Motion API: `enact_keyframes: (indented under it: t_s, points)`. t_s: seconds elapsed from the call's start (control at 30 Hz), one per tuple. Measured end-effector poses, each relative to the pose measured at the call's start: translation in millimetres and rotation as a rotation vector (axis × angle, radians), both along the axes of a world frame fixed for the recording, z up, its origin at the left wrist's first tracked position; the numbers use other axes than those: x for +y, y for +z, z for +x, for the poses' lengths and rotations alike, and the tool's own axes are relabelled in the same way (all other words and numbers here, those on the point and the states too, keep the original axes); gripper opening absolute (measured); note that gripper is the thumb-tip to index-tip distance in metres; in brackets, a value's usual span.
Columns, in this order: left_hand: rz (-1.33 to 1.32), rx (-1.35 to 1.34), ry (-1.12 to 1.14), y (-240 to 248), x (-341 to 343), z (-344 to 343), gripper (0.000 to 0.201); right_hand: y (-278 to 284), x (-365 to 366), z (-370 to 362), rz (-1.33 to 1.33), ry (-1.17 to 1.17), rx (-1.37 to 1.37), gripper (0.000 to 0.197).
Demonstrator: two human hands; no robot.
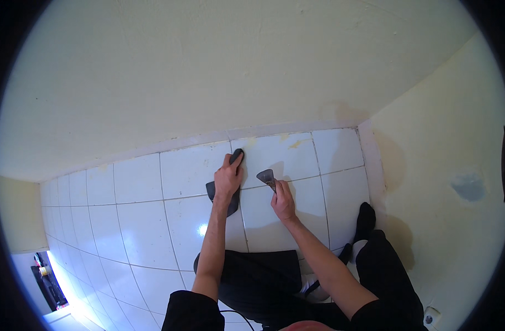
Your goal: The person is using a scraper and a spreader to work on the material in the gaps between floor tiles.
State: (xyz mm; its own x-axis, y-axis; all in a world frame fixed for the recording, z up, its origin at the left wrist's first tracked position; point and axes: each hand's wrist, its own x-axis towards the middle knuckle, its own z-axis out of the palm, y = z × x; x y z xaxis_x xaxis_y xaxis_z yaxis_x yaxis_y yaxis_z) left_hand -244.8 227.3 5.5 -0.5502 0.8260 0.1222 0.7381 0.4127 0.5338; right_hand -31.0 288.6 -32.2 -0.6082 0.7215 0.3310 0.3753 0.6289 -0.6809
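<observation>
On the white tiled floor [288, 163], my left hand [226, 179] is closed round a dark flat thing [233, 207]. Its rounded end [238, 154] sticks out past my fingers and a wider part shows beneath my wrist; it looks like a small dustpan, but my hand hides its middle. To the right, my right hand [284, 203] grips a putty knife [266, 176] by its handle. The knife's dark, fan-shaped blade points up and left, toward the left hand. Yellowish smears [300, 144] mark the tiles by the wall, beyond both hands.
A cream wall [241, 71] rises at the far side, with a pale skirting strip [202, 135] along its base. Another wall [445, 143] stands at the right, bearing a grey patch [469, 187]. My black-socked foot [365, 220] rests near that wall. Dark items [47, 281] show at the far left.
</observation>
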Motion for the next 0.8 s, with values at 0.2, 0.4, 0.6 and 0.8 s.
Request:
enact_keyframes:
  t_s: [0.2,0.4,0.6,0.8]
  points:
    - [-0.039,0.011,-0.019,-5.1,3.6,5.5,0.049,-0.1,1.0,0.3,-0.002,-0.004,0.008,0.053]
    - [0.029,0.040,-0.279,-7.2,10.5,35.5,0.047,4.8,-0.1,-3.3,0.026,-0.012,0.032,0.053]
    - [0.009,0.017,-0.115,-2.5,8.4,20.3,0.048,5.5,1.2,-1.1,0.004,-0.009,0.021,0.054]
    - [0.013,0.009,-0.066,-5.1,5.9,14.4,0.046,8.3,0.6,-2.1,-0.034,-0.009,0.035,0.052]
